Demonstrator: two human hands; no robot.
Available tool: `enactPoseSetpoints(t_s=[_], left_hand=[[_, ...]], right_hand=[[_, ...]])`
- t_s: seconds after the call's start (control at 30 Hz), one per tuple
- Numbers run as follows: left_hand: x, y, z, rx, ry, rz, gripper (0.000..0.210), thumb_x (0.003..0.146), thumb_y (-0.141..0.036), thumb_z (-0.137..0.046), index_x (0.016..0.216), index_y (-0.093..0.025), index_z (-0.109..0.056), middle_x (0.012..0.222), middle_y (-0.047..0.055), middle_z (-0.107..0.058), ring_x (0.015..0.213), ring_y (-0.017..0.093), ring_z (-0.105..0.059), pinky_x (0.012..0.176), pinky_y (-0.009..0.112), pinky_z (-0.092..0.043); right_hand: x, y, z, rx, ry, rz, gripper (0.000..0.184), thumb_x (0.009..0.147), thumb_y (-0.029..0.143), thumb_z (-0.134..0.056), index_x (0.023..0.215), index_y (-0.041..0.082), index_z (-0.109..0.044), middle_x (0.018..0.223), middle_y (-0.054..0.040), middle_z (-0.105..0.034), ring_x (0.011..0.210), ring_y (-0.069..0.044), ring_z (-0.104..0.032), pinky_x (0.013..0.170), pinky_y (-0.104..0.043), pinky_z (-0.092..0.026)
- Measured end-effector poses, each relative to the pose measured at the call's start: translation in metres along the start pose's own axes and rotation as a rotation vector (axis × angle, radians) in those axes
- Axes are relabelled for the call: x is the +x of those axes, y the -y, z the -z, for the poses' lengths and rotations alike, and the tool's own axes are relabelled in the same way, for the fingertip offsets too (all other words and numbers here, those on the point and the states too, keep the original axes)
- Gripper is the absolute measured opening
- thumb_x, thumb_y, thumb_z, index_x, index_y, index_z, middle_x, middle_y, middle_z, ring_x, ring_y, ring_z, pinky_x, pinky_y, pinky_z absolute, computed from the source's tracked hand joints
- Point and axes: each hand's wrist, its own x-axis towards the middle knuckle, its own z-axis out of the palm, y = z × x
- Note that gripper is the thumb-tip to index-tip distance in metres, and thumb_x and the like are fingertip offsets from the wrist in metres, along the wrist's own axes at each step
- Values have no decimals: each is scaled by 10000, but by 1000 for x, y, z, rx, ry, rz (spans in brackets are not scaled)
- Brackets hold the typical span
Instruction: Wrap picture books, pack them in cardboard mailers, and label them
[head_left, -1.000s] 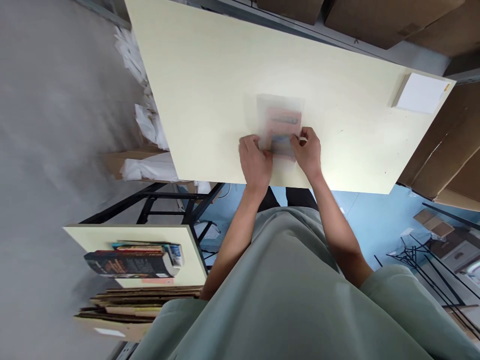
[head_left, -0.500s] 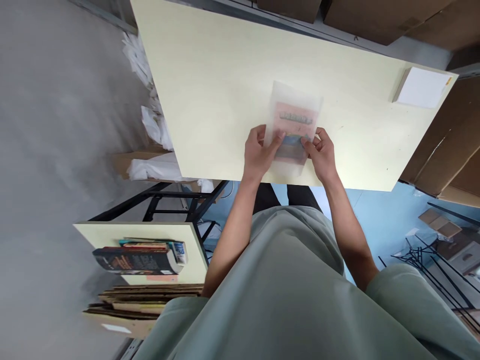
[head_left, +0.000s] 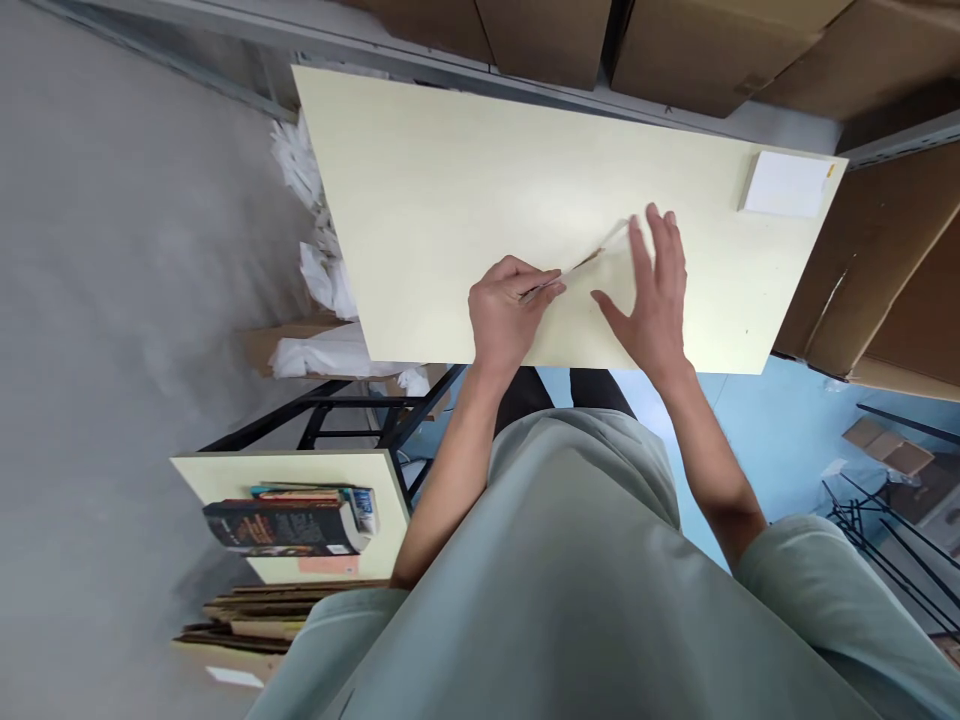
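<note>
My left hand (head_left: 511, 305) pinches a translucent plastic sleeve (head_left: 581, 264) between thumb and fingers. The sleeve is turned nearly edge-on, so the pinkish printed sheet or booklet inside shows only as a thin dark line. It slants up and right above the pale yellow table (head_left: 427, 200). My right hand (head_left: 654, 295) is open, thumb and fingers spread, beside the sleeve's far end. Whether its fingertips touch the clear edge, I cannot tell.
A white box or pad (head_left: 785, 184) lies at the table's far right corner. Cardboard boxes (head_left: 720, 60) stand behind, and a large carton (head_left: 870, 250) is at right. Several books (head_left: 292, 520) lie on a lower board at left, above stacked cardboard (head_left: 255, 610).
The sleeve was face-up in both hands and is now tilted edge-on in my left hand. My right hand has let go, opened and moved up. The view has shifted slightly.
</note>
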Motion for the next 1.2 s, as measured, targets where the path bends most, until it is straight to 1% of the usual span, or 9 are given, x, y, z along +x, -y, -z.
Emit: enactPoseSetpoints(t_s=[0.07,0.17,0.27,0.37,0.53,0.67,0.87,1.0,1.2], left_hand=[[3,-3,-2,122,12,-144,96,1079,-289,-821,1083,-319,-913,1011,22,-771,966,225,-705,865,412,-616],[5,4,-12,286,20,-316,147,1128,-283,-756,1063,-326,-879,989,27,-761,953,240,-663,860,431,-562],[-2,19,-22,395,26,-391,204,1172,-303,-680,1061,-315,-851,972,38,-749,929,249,-645,842,435,-521],[-16,33,-29,441,33,-403,257,1194,-308,-631,1027,-285,-825,960,47,-732,903,247,-646,816,424,-501],[-34,38,-34,440,110,-351,277,1190,-340,-643,987,-281,-822,952,53,-730,944,259,-667,878,442,-513],[-42,28,-35,358,265,-195,244,1144,-327,-699,973,-296,-870,1003,78,-755,1004,292,-699,956,478,-555],[-40,36,-39,241,437,22,205,1080,-231,-686,1033,-269,-882,1070,91,-821,970,287,-742,892,438,-592],[-37,46,-49,241,425,89,163,1053,-196,-675,1003,-239,-824,1084,105,-838,980,288,-751,924,437,-595],[-45,34,-54,332,266,66,222,1133,-276,-621,1312,-243,-749,1199,141,-825,1178,355,-752,1068,496,-565]], right_hand=[[10,3,9,-70,65,81,575,1187,520,-582,1725,339,-495,1839,-147,-465,1827,-484,-255,1408,-900,-274],[21,-8,7,-87,142,120,341,1188,364,-566,1506,344,-687,1601,-126,-678,1685,-395,-506,1455,-803,-302],[15,-22,-4,-88,158,141,334,1184,249,-501,1415,321,-730,1381,-119,-764,1452,-338,-666,1416,-727,-409],[-4,-29,-16,-120,156,167,320,1174,198,-504,1376,286,-737,1336,-137,-783,1324,-336,-691,1227,-661,-572],[-31,-34,-26,-163,201,155,318,1176,141,-483,1232,266,-770,1272,-139,-808,1171,-310,-692,988,-516,-599],[-39,-39,-18,-65,297,134,348,1205,235,-454,1144,300,-791,1260,-123,-814,1141,-316,-671,996,-527,-571],[-35,-44,-13,39,470,106,316,1194,339,-516,1121,264,-815,1234,-158,-808,1145,-345,-653,1029,-563,-558],[-22,-50,-25,91,528,47,288,1176,297,-524,1135,244,-803,1223,-150,-797,1166,-331,-667,1086,-524,-561],[-12,-59,-39,217,452,-44,267,1173,348,-554,1048,250,-769,1141,-124,-800,1110,-303,-683,1076,-488,-577]])
